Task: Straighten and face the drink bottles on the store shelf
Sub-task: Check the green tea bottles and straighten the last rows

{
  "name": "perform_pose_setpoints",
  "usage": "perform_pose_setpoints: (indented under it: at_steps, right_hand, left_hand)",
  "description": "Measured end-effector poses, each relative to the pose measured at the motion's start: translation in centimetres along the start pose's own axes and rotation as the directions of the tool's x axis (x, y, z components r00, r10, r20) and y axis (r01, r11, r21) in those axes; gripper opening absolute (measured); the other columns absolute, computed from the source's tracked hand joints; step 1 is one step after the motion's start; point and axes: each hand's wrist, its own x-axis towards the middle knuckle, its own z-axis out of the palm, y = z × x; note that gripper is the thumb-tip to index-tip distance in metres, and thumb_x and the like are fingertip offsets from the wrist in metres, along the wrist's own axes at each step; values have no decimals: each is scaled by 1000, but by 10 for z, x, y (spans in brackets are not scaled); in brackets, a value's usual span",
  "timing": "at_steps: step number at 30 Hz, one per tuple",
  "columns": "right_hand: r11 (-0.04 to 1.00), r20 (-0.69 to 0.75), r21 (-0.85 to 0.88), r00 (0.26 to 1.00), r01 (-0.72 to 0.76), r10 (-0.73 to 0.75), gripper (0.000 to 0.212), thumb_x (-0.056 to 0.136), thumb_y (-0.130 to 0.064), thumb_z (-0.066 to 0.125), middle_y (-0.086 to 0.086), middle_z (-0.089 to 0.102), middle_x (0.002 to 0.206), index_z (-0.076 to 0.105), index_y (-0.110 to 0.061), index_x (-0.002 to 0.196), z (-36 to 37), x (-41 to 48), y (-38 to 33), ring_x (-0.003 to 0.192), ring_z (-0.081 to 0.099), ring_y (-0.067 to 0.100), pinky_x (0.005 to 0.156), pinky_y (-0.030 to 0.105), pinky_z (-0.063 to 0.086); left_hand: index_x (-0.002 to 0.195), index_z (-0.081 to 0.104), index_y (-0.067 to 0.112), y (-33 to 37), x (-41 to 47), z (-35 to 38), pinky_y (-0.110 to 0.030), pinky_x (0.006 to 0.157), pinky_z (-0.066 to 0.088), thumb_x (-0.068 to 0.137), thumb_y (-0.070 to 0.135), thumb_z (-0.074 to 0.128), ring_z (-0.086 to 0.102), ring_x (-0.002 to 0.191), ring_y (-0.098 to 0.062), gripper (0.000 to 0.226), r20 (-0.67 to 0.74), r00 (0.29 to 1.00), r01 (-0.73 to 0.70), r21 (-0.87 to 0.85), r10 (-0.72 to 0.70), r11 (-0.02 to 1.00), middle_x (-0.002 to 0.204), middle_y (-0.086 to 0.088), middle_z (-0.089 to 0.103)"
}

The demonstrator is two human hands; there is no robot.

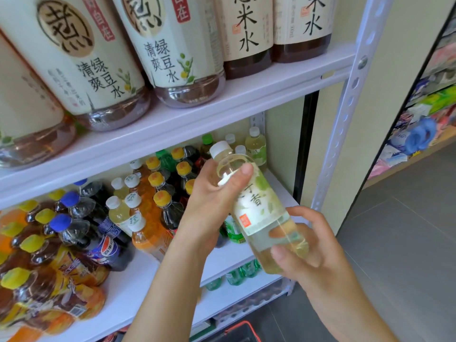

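A pale yellow tea bottle [259,213] with a white cap and a white-green label is tilted in the air in front of the middle shelf [138,285]. My left hand [209,201] grips its upper part, thumb across the shoulder. My right hand [311,245] holds its base, fingers curled round it. Behind it, more pale tea bottles [256,144] stand at the shelf's back right corner. Dark tea bottles with orange caps [170,206] and cola bottles with blue caps [98,238] fill the shelf's left and middle.
Large labelled bottles [172,53] line the upper shelf [222,104]. Green bottles [237,275] show on the shelf below. A white perforated upright [350,102] stands to the right. Grey floor tiles [407,243] and another rack of goods [424,114] lie further right.
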Motion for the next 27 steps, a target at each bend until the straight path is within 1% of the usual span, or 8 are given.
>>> perform_pose_setpoints:
  at_steps: [6, 8, 11, 13, 18, 22, 25, 27]
  right_hand:
    - [925, -48, -343, 980, 165, -193, 69, 57, -25, 87, 5, 60, 111, 55, -40, 117, 1, -2, 10, 86, 68, 25, 70, 21, 56]
    - [953, 21, -268, 990, 143, -143, 72, 57, -31, 88, 6, 59, 117, 54, -39, 120, -4, 0, 6, 92, 69, 27, 73, 23, 56]
    - [988, 234, 144, 972, -56, 21, 71, 60, -41, 90, 12, 65, 121, 58, -33, 123, -5, 5, -3, 101, 68, 34, 78, 31, 57]
    - [981, 274, 193, 961, -33, -22, 75, 63, -43, 88, 16, 65, 123, 56, -32, 130, -3, 3, -4, 104, 67, 40, 79, 35, 57]
    - [945, 59, -97, 949, 313, -309, 66, 70, -45, 83, -12, 70, 117, 56, -45, 130, 11, -3, -8, 104, 70, 13, 83, 23, 56]
    - [810, 17, -413, 892, 417, -451, 68, 74, -30, 80, -13, 74, 106, 52, -48, 132, 8, -6, -7, 95, 71, 4, 82, 18, 56]
    - [641, 60, -585, 814, 497, -577, 66, 75, -20, 74, -9, 68, 124, 52, -43, 134, 2, -5, -7, 102, 67, 0, 84, 16, 55]
    - [513, 95, -678, 754, 527, -650, 61, 76, -16, 72, 3, 62, 133, 57, -32, 133, -1, -3, -7, 109, 62, -6, 87, 14, 52]
  left_hand:
    - [117, 58, 13, -3, 0, 2, -26, 58, 55, 65, 28, 82, 73, 76, -22, 59, -111, 994, -15, -54, 9, 998, 91, -8, 74]
    - [125, 54, 5, -2, 2, 5, -34, 64, 59, 67, 19, 76, 73, 80, -25, 63, -145, 989, -15, -166, -10, 986, 95, -11, 73]
    - [126, 55, -1, -2, 4, 9, -51, 79, 59, 69, 22, 66, 69, 87, -32, 63, -152, 981, 59, -343, -118, 938, 103, -21, 69]
    - [128, 55, -2, -3, 4, 12, -59, 95, 50, 71, 28, 65, 65, 101, -39, 65, -122, 962, 160, -476, -245, 865, 116, -26, 65]
    - [116, 61, 4, -2, 5, 18, -38, 74, 55, 82, 50, 55, 64, 82, -29, 58, 137, 907, 402, -568, -399, 719, 102, -18, 61]
    - [120, 63, 5, -4, 8, 16, -42, 79, 54, 81, 55, 63, 66, 86, -29, 64, 89, 922, 384, -351, -378, 854, 100, -15, 68]
    - [127, 61, 14, -6, 7, 15, -51, 97, 51, 76, 56, 68, 68, 106, -32, 67, 72, 939, 343, -187, -335, 921, 117, -16, 70]
    - [129, 58, 18, -7, 6, 15, -48, 94, 54, 73, 54, 70, 70, 105, -29, 68, 84, 945, 323, -121, -315, 939, 115, -12, 72]
